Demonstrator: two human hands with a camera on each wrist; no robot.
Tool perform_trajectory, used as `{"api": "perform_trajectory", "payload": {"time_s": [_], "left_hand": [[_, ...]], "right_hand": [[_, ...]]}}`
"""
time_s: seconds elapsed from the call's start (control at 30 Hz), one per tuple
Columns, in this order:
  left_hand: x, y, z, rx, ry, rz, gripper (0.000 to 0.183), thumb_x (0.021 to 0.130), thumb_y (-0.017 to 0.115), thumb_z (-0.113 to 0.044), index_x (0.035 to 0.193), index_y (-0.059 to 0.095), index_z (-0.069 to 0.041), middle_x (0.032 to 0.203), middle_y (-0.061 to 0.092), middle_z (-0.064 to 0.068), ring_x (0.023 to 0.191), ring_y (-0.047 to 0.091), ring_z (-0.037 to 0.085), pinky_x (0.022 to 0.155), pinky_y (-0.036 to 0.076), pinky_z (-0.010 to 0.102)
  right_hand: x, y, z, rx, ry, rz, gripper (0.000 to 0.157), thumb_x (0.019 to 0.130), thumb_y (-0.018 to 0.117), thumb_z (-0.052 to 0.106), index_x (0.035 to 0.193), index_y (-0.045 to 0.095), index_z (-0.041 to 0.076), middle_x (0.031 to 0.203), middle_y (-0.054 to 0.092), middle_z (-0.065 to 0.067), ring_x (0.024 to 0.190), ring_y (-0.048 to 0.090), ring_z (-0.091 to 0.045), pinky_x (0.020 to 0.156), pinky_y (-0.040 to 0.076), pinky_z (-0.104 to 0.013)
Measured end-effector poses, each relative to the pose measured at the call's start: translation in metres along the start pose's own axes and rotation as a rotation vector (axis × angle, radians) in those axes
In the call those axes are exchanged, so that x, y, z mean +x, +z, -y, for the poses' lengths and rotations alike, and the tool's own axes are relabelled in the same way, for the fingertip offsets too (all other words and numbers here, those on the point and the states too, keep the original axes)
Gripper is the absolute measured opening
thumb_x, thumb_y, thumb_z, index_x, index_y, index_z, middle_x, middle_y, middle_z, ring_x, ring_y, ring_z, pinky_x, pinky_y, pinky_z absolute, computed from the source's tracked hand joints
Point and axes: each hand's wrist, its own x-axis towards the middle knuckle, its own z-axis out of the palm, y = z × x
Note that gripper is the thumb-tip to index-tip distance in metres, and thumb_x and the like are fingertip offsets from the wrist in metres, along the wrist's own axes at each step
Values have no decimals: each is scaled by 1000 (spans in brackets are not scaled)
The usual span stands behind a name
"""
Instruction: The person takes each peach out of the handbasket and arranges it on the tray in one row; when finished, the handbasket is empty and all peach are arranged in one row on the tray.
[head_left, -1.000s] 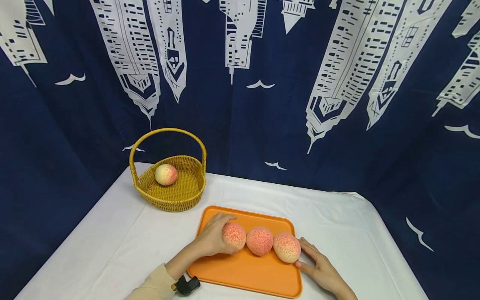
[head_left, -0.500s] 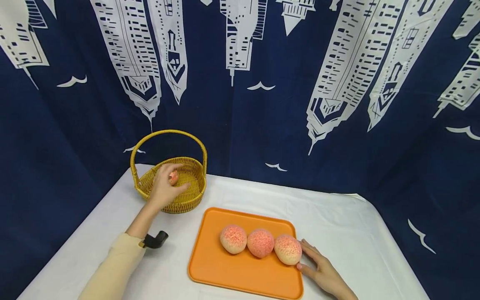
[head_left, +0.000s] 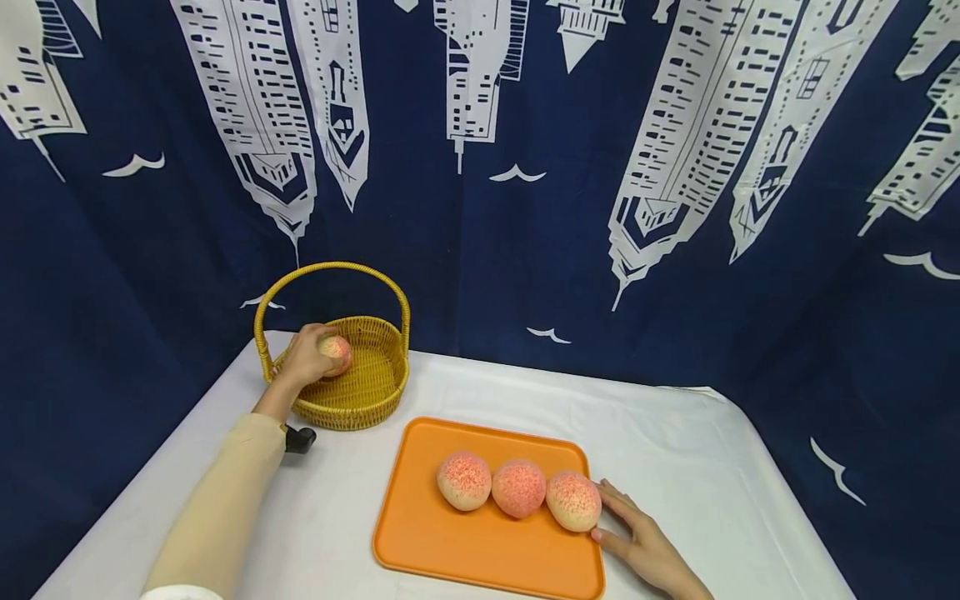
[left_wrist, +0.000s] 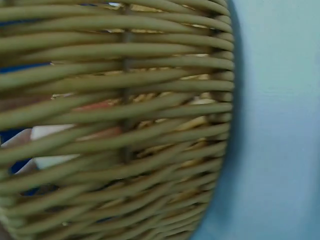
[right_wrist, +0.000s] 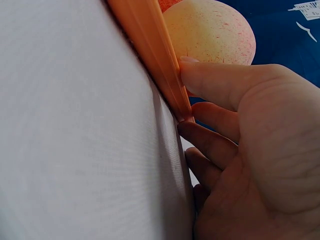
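In the head view my left hand [head_left: 306,357] reaches into the wicker basket [head_left: 352,419] and curls round a pale pink peach [head_left: 337,354] inside it. Through the weave of the basket wall [left_wrist: 110,105], the left wrist view gives only glimpses of the peach and fingers. My right hand [head_left: 643,546] lies at the right edge of the orange tray [head_left: 480,546], its thumb and fingers loosely spread. Its fingertips touch the tray rim [right_wrist: 155,55], close beside the right-hand peach [head_left: 573,501]. The middle peach [head_left: 519,488] and left peach [head_left: 464,481] sit with it in a row.
A white cloth [head_left: 690,467] covers the table under tray and basket. Behind hangs a navy curtain [head_left: 525,242] with white buildings and gulls. The basket handle [head_left: 333,265] arches over the basket. A black device [head_left: 300,439] is strapped at my left wrist.
My left hand has left the tray's left peach, moved up and left to the basket, and taken hold of the peach there. My right hand stays at the tray edge.
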Motion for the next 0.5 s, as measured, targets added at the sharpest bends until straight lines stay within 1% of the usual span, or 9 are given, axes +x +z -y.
{"api": "perform_trajectory", "payload": {"time_s": [0.1,0.2,0.37,0.4,0.5], "left_hand": [[3,4,6,27,3,6,71,80,75,-11,142,44,3,148,31,30,133,30,49,105,33,63],[4,7,8,55,3,15,77,78,76,-10,145,40,2,150,30,31,134,29,51,106,30,64],[4,9,8,80,-31,35,83,76,78,-9,146,35,3,153,24,32,138,23,53,109,27,66],[4,10,9,81,-37,34,83,76,78,-9,146,35,3,153,24,32,138,23,53,110,27,65],[4,10,10,64,-42,21,82,76,79,-9,145,36,5,151,29,32,136,29,52,109,29,64]], "right_hand": [[0,1,1,-13,-3,-6,62,88,71,31,142,51,9,154,37,-20,143,29,-40,110,26,-64],[0,1,1,-25,-2,-10,62,88,71,32,142,51,9,153,38,-19,143,30,-39,110,27,-62],[-1,1,1,-60,-15,-27,61,87,72,33,141,52,9,152,41,-19,142,33,-39,110,29,-61],[-1,2,0,-66,-21,-31,61,87,72,33,140,53,9,152,41,-19,142,33,-39,109,29,-60],[-1,2,0,-74,-26,-37,60,87,72,32,140,53,10,151,42,-18,141,34,-38,109,31,-59]]}}
